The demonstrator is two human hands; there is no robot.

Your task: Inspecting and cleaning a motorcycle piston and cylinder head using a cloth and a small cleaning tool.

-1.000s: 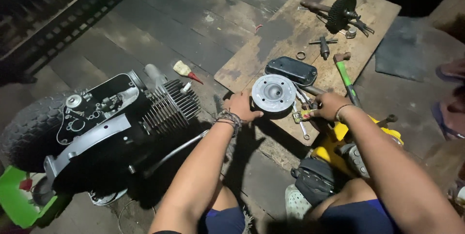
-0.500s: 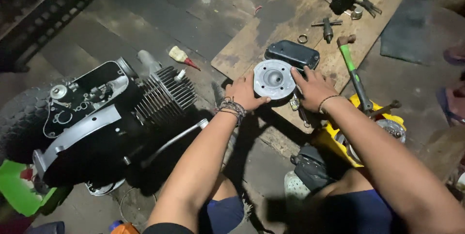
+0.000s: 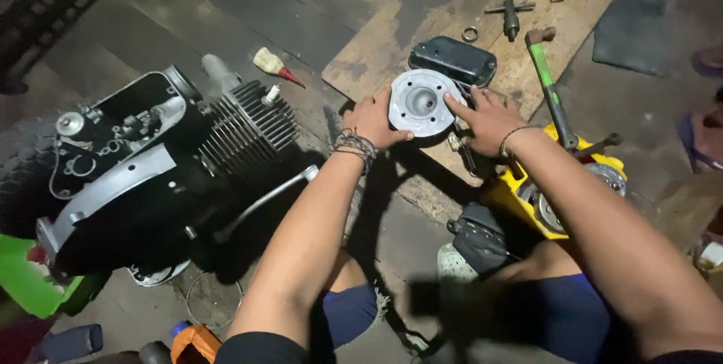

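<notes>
Two hands clamp cylinder head (image 3: pixel 422 102) at frame centre: left hand (image 3: pixel 373 117), right hand (image 3: pixel 486 117). Risk: slip onto board (image 3: pixel 392 33) edge, denting sealing face; loose cover (image 3: pixel 452 60) nearby may be knocked.

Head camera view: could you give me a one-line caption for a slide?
Left hand and right hand hold a round metal engine part over a wooden board, beside a finned engine.

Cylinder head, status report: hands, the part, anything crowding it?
Left hand and right hand grip the round cylinder head over the wooden board. Black cover close behind it.
</notes>
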